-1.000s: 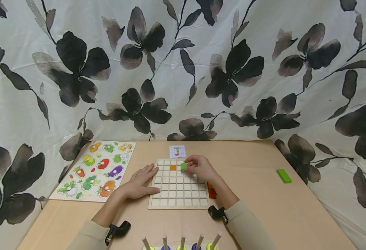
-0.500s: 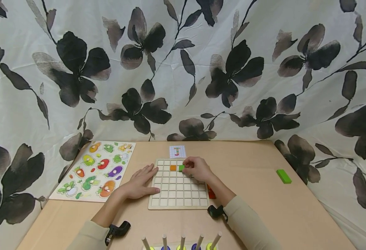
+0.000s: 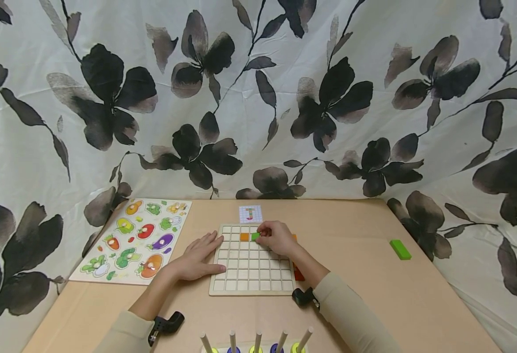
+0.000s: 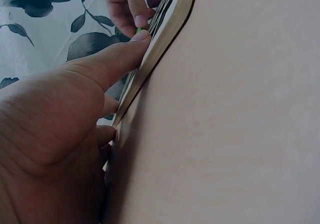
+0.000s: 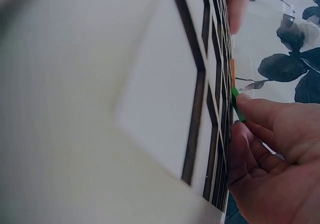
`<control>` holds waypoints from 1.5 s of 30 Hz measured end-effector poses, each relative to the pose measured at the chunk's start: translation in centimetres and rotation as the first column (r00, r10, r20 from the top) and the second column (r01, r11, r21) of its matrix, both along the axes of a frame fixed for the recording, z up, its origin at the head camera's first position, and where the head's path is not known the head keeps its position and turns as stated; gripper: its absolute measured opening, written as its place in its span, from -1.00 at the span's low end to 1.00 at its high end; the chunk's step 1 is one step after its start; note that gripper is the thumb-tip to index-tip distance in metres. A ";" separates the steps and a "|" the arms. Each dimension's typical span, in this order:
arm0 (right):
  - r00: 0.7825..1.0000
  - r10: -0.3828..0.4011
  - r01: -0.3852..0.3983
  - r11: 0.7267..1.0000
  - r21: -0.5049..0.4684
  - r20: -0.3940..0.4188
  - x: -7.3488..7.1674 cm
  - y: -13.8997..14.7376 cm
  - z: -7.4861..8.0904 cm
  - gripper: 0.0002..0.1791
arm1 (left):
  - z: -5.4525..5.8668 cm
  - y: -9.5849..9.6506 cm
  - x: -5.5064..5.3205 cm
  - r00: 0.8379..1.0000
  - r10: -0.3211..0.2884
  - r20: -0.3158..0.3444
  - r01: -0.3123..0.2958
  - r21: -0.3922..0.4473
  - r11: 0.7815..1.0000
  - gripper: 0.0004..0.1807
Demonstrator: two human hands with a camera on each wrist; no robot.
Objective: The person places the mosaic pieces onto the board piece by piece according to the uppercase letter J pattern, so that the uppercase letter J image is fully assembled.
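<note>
A pale wooden grid board point(image 3: 251, 293) lies on the table. In one of its upper cells sits an orange square tile point(image 3: 244, 237). My right hand point(image 3: 278, 239) pinches a green square tile point(image 3: 255, 236) between thumb and finger, just right of the orange one. In the right wrist view, the green tile point(image 5: 238, 103) tilts against the board's surface, its lower end at the fingertips. My left hand point(image 3: 198, 257) rests along the board's left edge with fingers spread, the thumb point(image 4: 141, 36) lying over the rim.
Behind the board lies a small grid card point(image 3: 250, 214) with a coloured pattern. A vegetable picture board point(image 3: 179, 215) is at left, a green block point(image 3: 400, 249) far right. Red pieces point(image 3: 299, 273) lie partly hidden beneath the right forearm. Wooden pegs point(image 3: 258, 341) stand at the front.
My right hand has shifted slightly left with the green tile, which is now closer to the orange tile. The left hand has stayed in place.
</note>
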State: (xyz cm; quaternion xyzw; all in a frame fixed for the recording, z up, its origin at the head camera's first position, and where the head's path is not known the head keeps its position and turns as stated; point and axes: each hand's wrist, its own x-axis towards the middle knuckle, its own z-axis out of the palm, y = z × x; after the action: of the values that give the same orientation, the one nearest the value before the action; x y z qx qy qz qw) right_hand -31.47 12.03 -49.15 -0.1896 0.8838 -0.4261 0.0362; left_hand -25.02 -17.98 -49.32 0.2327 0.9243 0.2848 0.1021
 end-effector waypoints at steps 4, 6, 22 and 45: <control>1.000 0.012 -0.012 1.000 0.012 -0.011 -0.1 -0.1 0.0 -0.81 | -0.1 0.0 -0.1 1.000 -0.002 -0.001 0.002 -0.001 1.000 0.05; 1.000 0.014 -0.014 1.000 0.014 -0.007 0.0 -0.1 0.1 -0.81 | -0.1 0.0 -0.1 1.000 -0.002 -0.003 0.002 -0.002 1.000 0.06; 1.000 0.011 -0.010 0.999 0.041 -0.007 0.1 -0.5 0.2 -0.80 | -0.4 0.1 -0.1 1.000 -0.002 -0.019 0.002 0.009 1.000 0.05; 0.999 0.047 -0.046 0.997 -0.057 0.013 0.9 0.2 1.0 -0.68 | -0.4 0.0 -0.1 1.000 -0.004 -0.011 0.004 0.001 1.000 0.06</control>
State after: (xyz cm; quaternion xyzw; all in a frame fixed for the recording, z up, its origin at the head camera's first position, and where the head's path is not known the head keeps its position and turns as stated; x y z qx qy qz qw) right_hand -30.55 12.22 -48.17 -0.2079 0.8666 -0.4512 0.0471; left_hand -25.13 -18.02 -49.67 0.2362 0.9243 0.2836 0.0972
